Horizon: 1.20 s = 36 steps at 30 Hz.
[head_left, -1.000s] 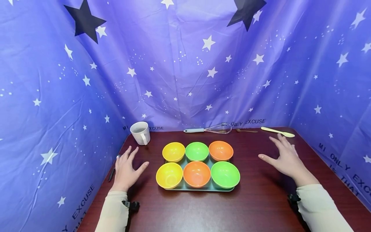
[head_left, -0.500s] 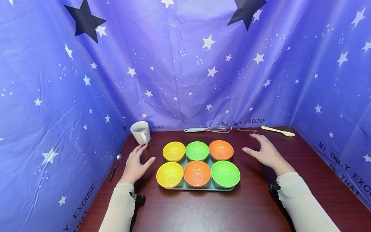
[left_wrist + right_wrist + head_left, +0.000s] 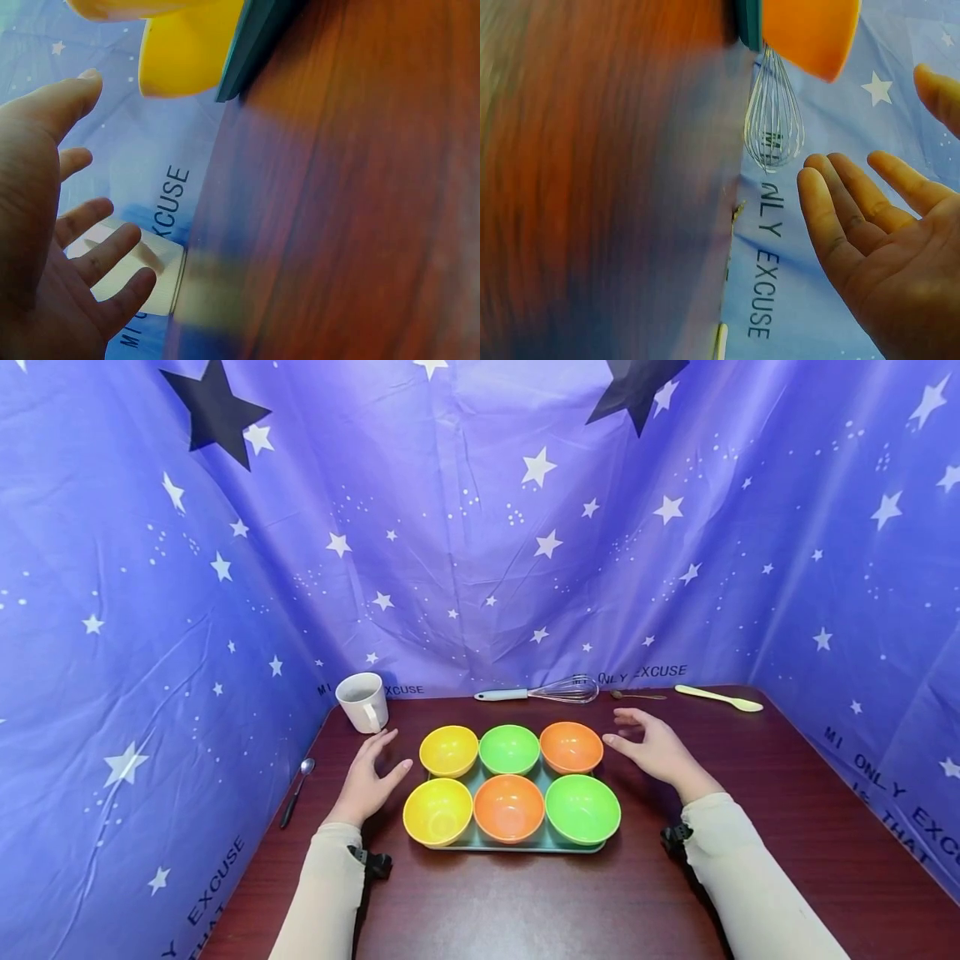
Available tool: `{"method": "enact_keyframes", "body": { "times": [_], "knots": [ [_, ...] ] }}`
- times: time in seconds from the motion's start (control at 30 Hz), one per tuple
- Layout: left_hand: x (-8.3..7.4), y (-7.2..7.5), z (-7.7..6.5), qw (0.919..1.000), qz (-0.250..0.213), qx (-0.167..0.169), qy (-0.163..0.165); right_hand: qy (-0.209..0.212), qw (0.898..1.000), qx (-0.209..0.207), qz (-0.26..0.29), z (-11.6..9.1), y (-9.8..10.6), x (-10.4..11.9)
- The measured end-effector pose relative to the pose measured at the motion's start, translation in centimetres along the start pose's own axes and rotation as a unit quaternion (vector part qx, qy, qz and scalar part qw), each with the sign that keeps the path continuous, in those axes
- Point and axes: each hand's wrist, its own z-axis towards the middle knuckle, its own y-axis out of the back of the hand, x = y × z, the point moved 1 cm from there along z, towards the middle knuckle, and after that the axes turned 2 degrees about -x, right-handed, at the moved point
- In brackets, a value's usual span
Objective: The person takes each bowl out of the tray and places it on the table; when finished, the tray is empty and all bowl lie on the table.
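Observation:
Two rows of small bowls stand on a teal tray (image 3: 491, 845) in the middle of the table. The back row holds a yellow bowl (image 3: 448, 752), a green bowl (image 3: 509, 751) and an orange bowl (image 3: 572, 747). In front are another yellow bowl (image 3: 438, 812), an orange bowl (image 3: 509, 808) and a green bowl (image 3: 582, 809). My left hand (image 3: 367, 781), fingers spread and holding nothing, is just left of the yellow bowls. On the other side my right hand (image 3: 660, 753) has its fingertips close to the back orange bowl, its palm bare in the right wrist view.
A white mug (image 3: 363, 702) stands at the back left, with a black-handled spoon (image 3: 297, 793) near the left edge. Along the back lie a whisk (image 3: 540, 692), a small brown spoon (image 3: 637, 696) and a pale yellow knife (image 3: 718, 697). Starry curtains (image 3: 480, 568) enclose the table.
Both hands have moved inward toward the tray, the right hand much farther, leaving the knife's side for the back orange bowl. Bowls, tray and utensils stay in place.

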Motion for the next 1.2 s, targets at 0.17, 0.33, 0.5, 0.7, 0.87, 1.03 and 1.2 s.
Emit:
{"method": "enact_keyframes", "body": {
  "times": [0.17,0.33,0.5,0.7,0.87,1.03,1.2],
  "knots": [
    [0.0,-0.2,0.4,0.9996,-0.026,0.002,0.012,-0.012,1.000,0.014,0.016,0.3,-0.8,0.3],
    [0.2,-0.6,0.7,0.9986,-0.049,0.007,0.020,-0.019,0.999,0.026,0.034,0.5,-1.4,0.3],
    [0.2,-1.1,0.6,0.9971,-0.060,0.021,0.041,-0.038,0.995,0.044,0.077,0.5,-1.9,0.4],
    [0.0,-1.6,0.6,0.9936,-0.095,0.048,0.038,-0.058,0.988,0.069,0.126,0.7,-2.6,0.2],
    [0.3,-2.3,0.5,0.9879,-0.141,0.062,0.015,-0.077,0.985,0.078,0.133,0.6,-2.8,-0.1],
    [0.7,-2.9,0.6,0.9814,-0.180,0.068,0.002,-0.077,0.983,0.085,0.145,0.5,-3.0,-0.3],
    [0.6,-3.1,0.5,0.9776,-0.198,0.070,0.006,-0.086,0.976,0.103,0.169,0.6,-3.1,-0.5]
  ]
}}
